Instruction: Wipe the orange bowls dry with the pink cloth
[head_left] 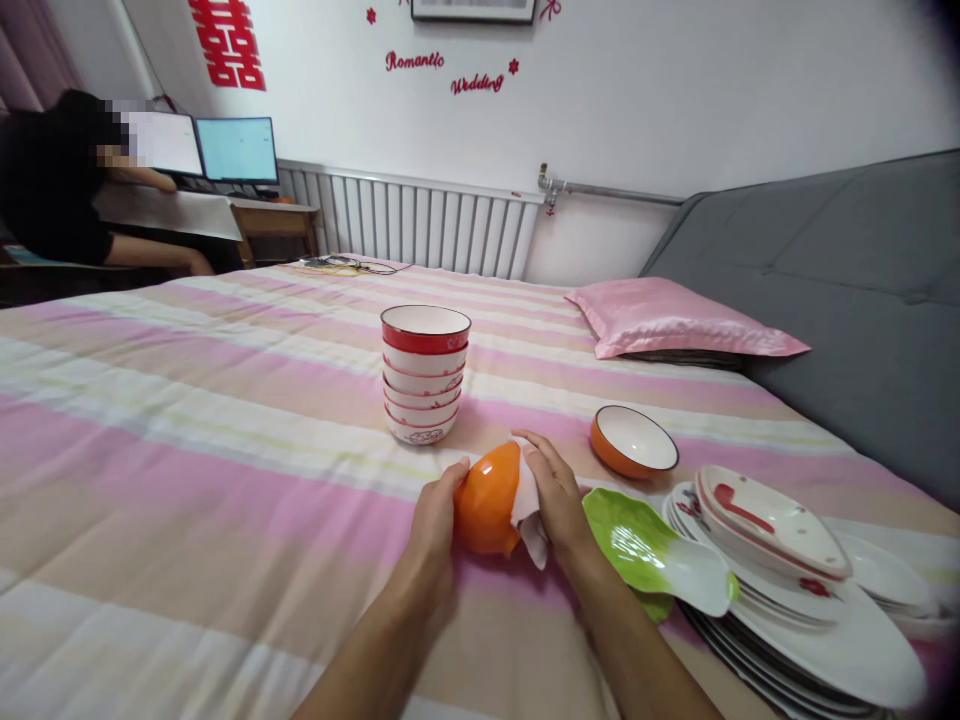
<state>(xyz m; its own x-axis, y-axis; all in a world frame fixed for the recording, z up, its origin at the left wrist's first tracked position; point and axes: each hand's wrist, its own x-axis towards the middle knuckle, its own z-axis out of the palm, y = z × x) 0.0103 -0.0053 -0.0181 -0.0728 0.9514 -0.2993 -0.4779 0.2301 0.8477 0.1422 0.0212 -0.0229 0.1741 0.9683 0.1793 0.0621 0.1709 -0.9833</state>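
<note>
An orange bowl (487, 498) is held on its side between my two hands, low over the bed. My left hand (435, 505) grips its left side, the thumb up near the rim or base. A white cloth (529, 505) is pressed against the bowl's right side under my right hand (553, 490), whose fingers are closed over it. Just beyond my hands stands an upright stack of red-and-white bowls (424, 375). Another orange bowl (634, 442), white inside, sits to the right of my right hand, near a green leaf-shaped dish (637, 545).
Plates (847, 640) and patterned dishes (772, 520) are piled at the right. Farther back lie a pink pillow (675, 315) by the grey headboard (840, 260) and some cables (345, 265). A person (60, 200) sits at a desk with monitors (236, 150) at far left.
</note>
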